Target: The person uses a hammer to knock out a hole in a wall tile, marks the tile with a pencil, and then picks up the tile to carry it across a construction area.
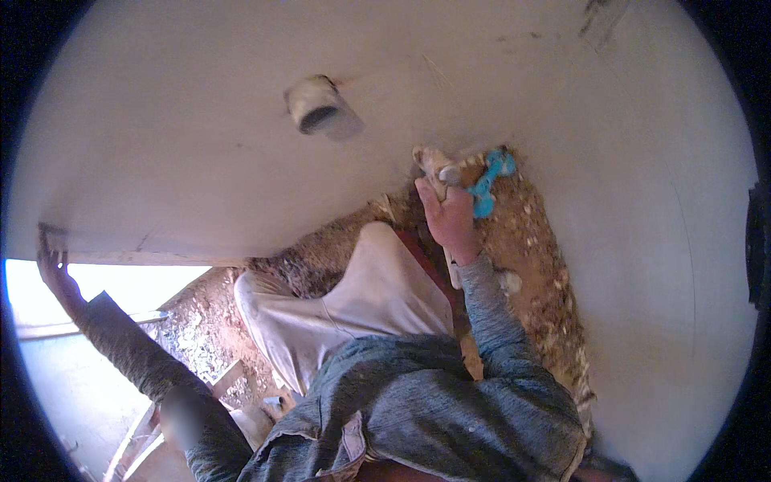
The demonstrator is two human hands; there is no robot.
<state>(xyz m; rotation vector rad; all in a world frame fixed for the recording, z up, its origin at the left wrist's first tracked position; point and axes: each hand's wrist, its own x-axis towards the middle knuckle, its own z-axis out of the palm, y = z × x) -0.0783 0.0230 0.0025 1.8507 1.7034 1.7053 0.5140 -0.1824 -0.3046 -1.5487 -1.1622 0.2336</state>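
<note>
My left hand (60, 277) reaches far out to the left, its fingers stretched against the lower edge of the pale wall (185, 185). In front of me, low by the wall's corner, my right hand (452, 221) is closed round a tool with a pale handle (454, 273). The handle's end sticks out below the hand. Just beyond the fingers are a tan, chunky piece (432, 163) and a small grey rounded part (450, 174); whether they belong to the tool I cannot tell. Beside them lies a bright turquoise, knobbed object (486, 185) of unclear kind.
A short pipe stub (313, 103) juts from the wall ahead. Another pale wall (650, 265) rises on the right. Rubble-strewn brown soil (530, 265) lies between them, around my bent knees (373, 273). Bright light enters through an opening (104, 281) at left, with boards (132, 442) below.
</note>
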